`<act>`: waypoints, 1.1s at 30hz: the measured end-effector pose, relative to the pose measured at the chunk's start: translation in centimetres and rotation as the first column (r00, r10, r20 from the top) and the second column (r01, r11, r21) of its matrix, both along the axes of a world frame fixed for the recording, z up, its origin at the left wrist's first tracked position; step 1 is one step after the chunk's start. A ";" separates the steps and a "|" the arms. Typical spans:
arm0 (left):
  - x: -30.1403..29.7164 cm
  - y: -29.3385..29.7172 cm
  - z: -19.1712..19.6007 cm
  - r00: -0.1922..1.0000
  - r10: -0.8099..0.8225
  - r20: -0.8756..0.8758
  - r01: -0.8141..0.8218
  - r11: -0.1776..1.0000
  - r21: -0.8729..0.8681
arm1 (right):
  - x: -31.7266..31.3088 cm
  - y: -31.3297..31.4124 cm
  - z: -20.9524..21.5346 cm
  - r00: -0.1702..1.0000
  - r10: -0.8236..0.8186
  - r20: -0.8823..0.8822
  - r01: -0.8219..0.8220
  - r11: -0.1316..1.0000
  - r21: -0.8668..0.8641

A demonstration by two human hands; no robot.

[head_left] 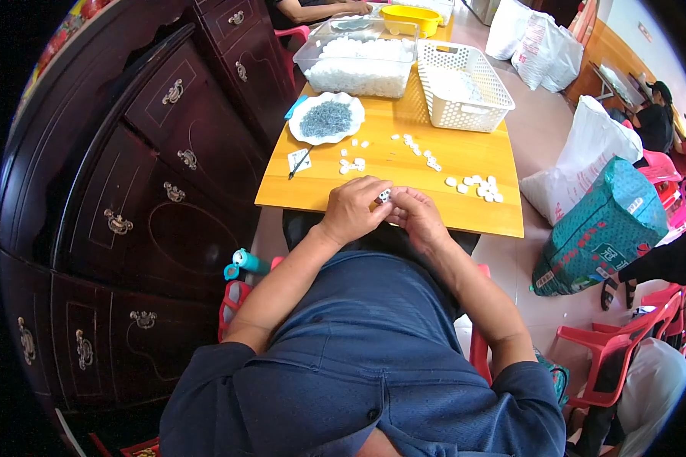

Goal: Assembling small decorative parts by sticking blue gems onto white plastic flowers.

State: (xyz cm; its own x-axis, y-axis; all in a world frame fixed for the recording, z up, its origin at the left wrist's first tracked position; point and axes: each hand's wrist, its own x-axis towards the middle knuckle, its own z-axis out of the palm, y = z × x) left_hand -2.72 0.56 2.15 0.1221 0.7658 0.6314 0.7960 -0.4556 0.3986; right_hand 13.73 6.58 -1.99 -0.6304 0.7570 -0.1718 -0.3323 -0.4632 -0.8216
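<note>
Your two hands, left hand (352, 209) and right hand (417, 216), meet on one small white piece (384, 196) in a shared grip. Just beyond that grip lie about two dozen loose white pieces (474, 186) in three loose clusters on the one table (392, 164). Farther from the grip you have one white plate (300, 116) of grey bits, too many to count, one clear tub (356, 62) of white pieces, one white basket (465, 114) and one yellow tray (410, 17). Left of your grip lies one small card (298, 160) with one dark pen-like stick (300, 164) on it.
</note>
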 end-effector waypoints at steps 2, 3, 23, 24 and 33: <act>-0.1 -0.1 0.2 1.000 -0.015 0.003 0.015 1.000 -0.010 | 0.1 0.0 0.4 1.000 0.000 0.005 0.000 0.999 -0.038; -0.1 -0.1 0.3 1.000 -0.030 0.006 0.030 0.999 -0.020 | 0.2 -0.1 0.6 1.000 0.011 0.029 -0.010 0.999 -0.032; 0.1 0.0 0.3 0.998 -0.058 0.001 0.058 0.997 -0.053 | 0.2 0.2 0.2 0.994 -0.015 0.110 0.001 0.992 0.127; 0.1 0.0 0.3 0.998 -0.062 -0.001 0.061 0.997 -0.049 | 0.2 0.2 0.2 0.993 -0.019 0.113 0.005 0.992 0.123; 0.1 -0.1 0.0 0.998 -0.043 -0.033 0.040 0.996 -0.083 | 0.0 -0.2 0.5 0.993 -0.042 0.112 0.030 0.994 0.109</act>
State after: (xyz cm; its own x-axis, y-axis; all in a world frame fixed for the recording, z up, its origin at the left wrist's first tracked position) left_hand -2.67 0.49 2.17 0.1763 0.8088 0.5610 0.7911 -0.4556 0.4082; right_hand 13.77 6.41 -1.47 -0.5833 0.7968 -0.1577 -0.2486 -0.3600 -0.8992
